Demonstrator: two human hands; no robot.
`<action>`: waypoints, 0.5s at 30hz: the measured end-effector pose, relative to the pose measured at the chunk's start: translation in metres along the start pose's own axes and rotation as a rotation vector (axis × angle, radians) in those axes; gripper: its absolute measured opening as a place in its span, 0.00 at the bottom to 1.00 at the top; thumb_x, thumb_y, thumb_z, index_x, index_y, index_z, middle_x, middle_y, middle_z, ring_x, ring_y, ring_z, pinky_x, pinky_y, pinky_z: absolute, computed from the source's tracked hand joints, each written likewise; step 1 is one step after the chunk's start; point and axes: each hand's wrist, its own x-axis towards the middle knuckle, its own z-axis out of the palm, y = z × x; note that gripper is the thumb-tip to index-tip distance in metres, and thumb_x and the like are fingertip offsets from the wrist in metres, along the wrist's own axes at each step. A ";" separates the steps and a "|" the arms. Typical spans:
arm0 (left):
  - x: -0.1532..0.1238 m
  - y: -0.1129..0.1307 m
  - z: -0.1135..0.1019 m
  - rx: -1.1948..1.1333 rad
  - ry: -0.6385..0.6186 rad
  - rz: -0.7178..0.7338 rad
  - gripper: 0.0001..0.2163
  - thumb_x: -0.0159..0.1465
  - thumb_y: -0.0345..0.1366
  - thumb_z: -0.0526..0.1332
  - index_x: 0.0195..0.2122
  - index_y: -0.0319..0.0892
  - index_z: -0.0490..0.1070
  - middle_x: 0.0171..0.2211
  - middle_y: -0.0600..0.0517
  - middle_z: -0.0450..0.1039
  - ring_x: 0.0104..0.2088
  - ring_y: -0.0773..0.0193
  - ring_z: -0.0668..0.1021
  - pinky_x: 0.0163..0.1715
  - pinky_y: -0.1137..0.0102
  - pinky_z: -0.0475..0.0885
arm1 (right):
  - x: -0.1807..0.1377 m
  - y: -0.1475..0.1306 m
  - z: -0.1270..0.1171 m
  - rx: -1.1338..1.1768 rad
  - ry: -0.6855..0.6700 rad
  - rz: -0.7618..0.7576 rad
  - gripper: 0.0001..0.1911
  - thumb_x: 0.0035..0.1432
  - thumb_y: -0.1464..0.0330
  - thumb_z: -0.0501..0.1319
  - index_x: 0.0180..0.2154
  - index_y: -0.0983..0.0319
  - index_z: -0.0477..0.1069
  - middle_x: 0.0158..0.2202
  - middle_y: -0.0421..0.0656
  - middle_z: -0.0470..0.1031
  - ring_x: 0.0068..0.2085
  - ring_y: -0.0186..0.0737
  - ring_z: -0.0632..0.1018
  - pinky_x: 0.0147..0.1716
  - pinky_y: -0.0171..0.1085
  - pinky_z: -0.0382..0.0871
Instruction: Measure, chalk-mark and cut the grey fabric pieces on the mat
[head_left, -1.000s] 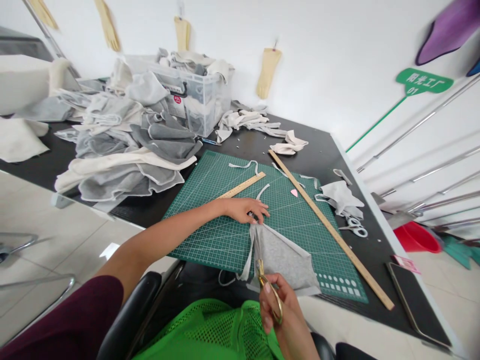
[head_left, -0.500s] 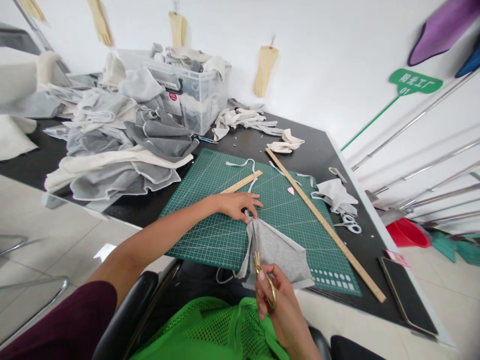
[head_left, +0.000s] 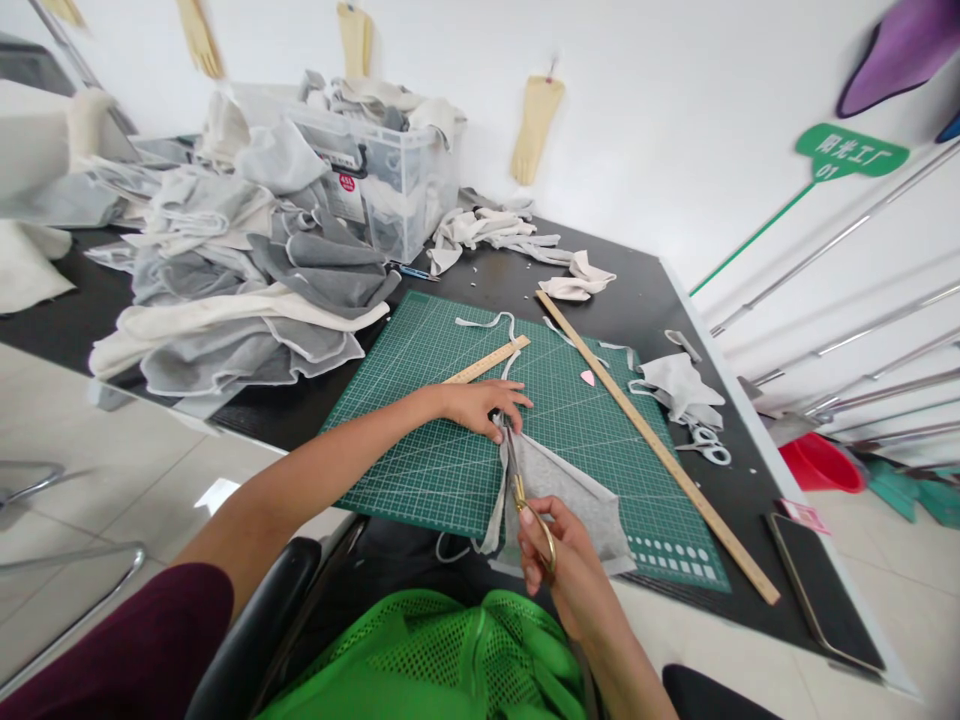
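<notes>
Centrally, left hand (head_left: 481, 405) pinching grey cloth (head_left: 566, 490), right hand (head_left: 564, 548) gripping gold scissors (head_left: 518, 489), bin (head_left: 416, 190) labelled "45L", green sign (head_left: 851, 153) "阳光工厂 01".

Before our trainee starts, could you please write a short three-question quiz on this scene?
1. Which hand holds the gold-handled scissors at the gray cloth?
2. True or false: the small pink piece lies on the green mat.
3. Where is the phone? A: on the mat; B: on the black table, near its right edge; C: inside the clear box.

Key: 1. The right hand; 2. True; 3. B.
</notes>
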 end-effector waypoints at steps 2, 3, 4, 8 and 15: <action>0.000 -0.001 0.000 -0.010 0.010 0.015 0.15 0.57 0.34 0.71 0.46 0.48 0.79 0.67 0.48 0.62 0.71 0.43 0.52 0.68 0.48 0.50 | 0.001 0.001 0.001 0.014 0.006 -0.005 0.22 0.57 0.51 0.68 0.38 0.60 0.64 0.21 0.31 0.66 0.16 0.26 0.64 0.15 0.29 0.61; 0.000 -0.001 0.001 -0.015 0.015 0.018 0.15 0.57 0.34 0.71 0.46 0.48 0.79 0.67 0.49 0.62 0.71 0.44 0.53 0.68 0.48 0.49 | 0.001 0.003 0.001 0.021 0.011 -0.008 0.22 0.57 0.51 0.68 0.38 0.60 0.64 0.22 0.31 0.66 0.16 0.26 0.64 0.15 0.29 0.61; 0.000 -0.001 0.001 -0.019 0.019 0.018 0.15 0.57 0.33 0.71 0.46 0.48 0.79 0.66 0.49 0.62 0.71 0.44 0.54 0.68 0.48 0.49 | 0.000 0.004 0.002 0.028 0.015 -0.010 0.22 0.57 0.51 0.68 0.39 0.60 0.65 0.22 0.31 0.65 0.16 0.26 0.64 0.16 0.29 0.60; 0.001 0.002 0.001 -0.027 0.024 -0.001 0.15 0.56 0.33 0.72 0.45 0.47 0.79 0.66 0.49 0.63 0.71 0.43 0.54 0.67 0.48 0.50 | 0.000 0.006 0.004 0.041 0.025 -0.019 0.23 0.56 0.51 0.69 0.40 0.60 0.66 0.22 0.31 0.65 0.17 0.27 0.64 0.16 0.29 0.61; 0.002 0.005 0.000 0.010 0.024 0.003 0.15 0.56 0.34 0.72 0.45 0.46 0.79 0.66 0.47 0.63 0.70 0.43 0.56 0.67 0.47 0.50 | 0.004 0.004 0.006 0.017 0.027 -0.031 0.23 0.56 0.50 0.68 0.39 0.59 0.65 0.23 0.31 0.65 0.17 0.27 0.65 0.16 0.30 0.61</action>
